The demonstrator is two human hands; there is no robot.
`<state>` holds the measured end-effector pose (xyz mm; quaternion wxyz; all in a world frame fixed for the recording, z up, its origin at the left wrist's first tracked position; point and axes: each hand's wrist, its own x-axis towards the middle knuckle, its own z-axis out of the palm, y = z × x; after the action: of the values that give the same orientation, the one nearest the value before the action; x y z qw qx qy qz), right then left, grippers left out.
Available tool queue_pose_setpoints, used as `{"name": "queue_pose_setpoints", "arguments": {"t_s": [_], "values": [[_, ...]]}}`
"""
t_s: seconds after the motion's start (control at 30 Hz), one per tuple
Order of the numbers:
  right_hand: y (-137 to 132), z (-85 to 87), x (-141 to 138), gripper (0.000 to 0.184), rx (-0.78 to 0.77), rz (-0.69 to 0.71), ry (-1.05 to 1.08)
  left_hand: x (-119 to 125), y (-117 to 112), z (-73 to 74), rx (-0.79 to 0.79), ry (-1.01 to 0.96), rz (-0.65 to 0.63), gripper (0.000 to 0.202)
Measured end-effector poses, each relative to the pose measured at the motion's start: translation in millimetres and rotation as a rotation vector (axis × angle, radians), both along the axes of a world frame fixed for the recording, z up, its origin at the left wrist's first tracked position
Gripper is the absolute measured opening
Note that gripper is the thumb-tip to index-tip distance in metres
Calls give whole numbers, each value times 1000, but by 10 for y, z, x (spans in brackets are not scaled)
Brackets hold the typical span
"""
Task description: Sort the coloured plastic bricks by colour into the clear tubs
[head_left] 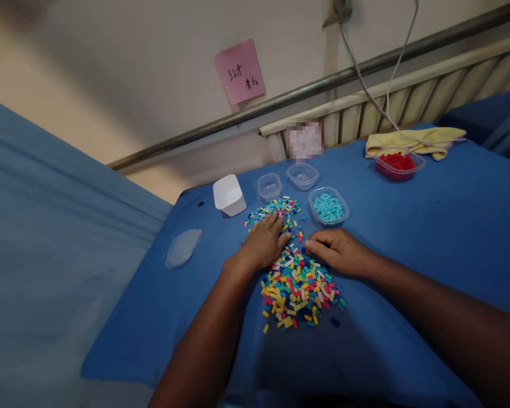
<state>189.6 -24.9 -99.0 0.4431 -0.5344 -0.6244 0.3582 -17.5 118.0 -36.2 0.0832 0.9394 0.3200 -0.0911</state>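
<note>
A pile of small mixed-colour bricks [300, 286] lies on the blue cloth [408, 238], with a smaller scatter [276, 208] farther back. My left hand [263, 243] lies flat on the bricks between the two heaps, fingers stretched out. My right hand [340, 249] rests at the pile's right edge, fingers curled together in a pinch; what they hold is too small to make out. Just behind it stands a clear tub of light-blue bricks [328, 207].
Two empty clear tubs [270, 186] [302, 175] and a white tub [228, 194] stand at the back. A clear lid [183, 247] lies left. A tub of red bricks [398, 164] and a yellow cloth [412, 140] sit far right, under a hanging cable [365, 85].
</note>
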Motion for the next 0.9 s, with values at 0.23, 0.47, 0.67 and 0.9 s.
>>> {"name": "queue_pose_setpoints", "arguments": {"t_s": [0.23,0.47,0.67,0.9], "values": [[-2,6,3,48,-12,0,7,200,417,-57,42,-122,24,66],[3,15,0,48,-16,7,8,335,624,-326,54,-106,27,73],[4,18,-7,49,-7,4,-21,230,381,-227,-31,-15,63,88],[4,71,-7,47,25,17,-67,250,229,-134,0,13,151,94]]}}
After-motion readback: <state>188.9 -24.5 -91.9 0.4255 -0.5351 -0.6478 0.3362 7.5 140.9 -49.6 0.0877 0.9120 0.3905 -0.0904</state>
